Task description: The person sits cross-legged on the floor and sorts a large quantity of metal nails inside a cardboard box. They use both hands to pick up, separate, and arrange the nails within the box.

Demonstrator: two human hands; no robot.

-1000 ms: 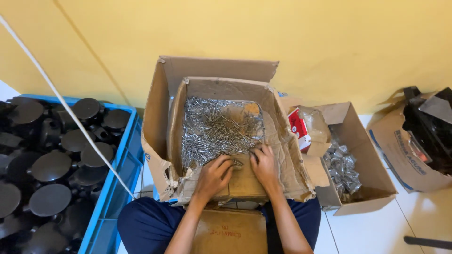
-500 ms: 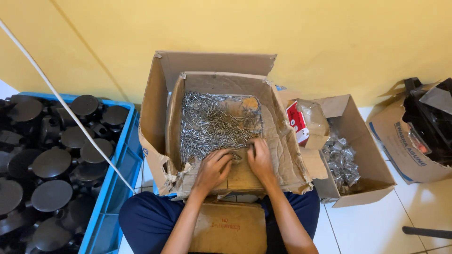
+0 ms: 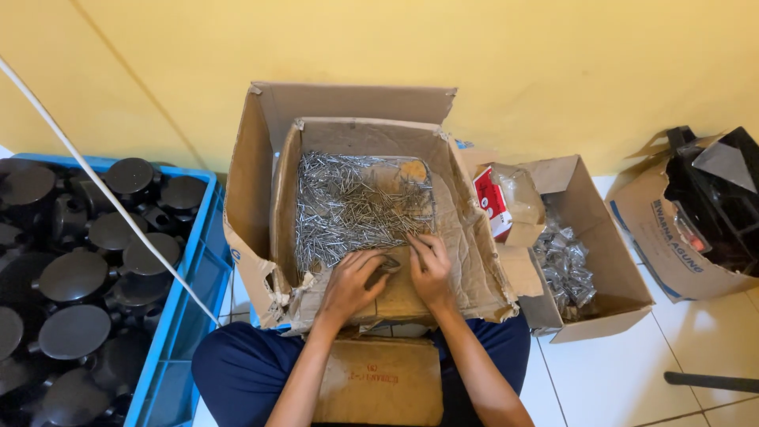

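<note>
Nails (image 3: 356,207), thin and silvery, heaped loose across the floor of an open cardboard box (image 3: 466,229), thickest toward its far edge and thinning toward the near edge. Left hand (image 3: 352,286) flat on the box's near edge, fingers spread and curled over the nearest nails. Right hand (image 3: 429,269) just beside it, fingertips pressed together, perhaps pinching a few nails, though too small to tell. Both boxed inside a larger torn carton (image 3: 253,198) against the yellow wall. Blue crate (image 3: 186,285) of round black parts (image 3: 75,273) to the left, a white cable (image 3: 103,190) slanting across it. Smaller carton (image 3: 601,261) of shiny metal clips (image 3: 563,269) to the right, a red packet (image 3: 490,203) at its far left corner.
</note>
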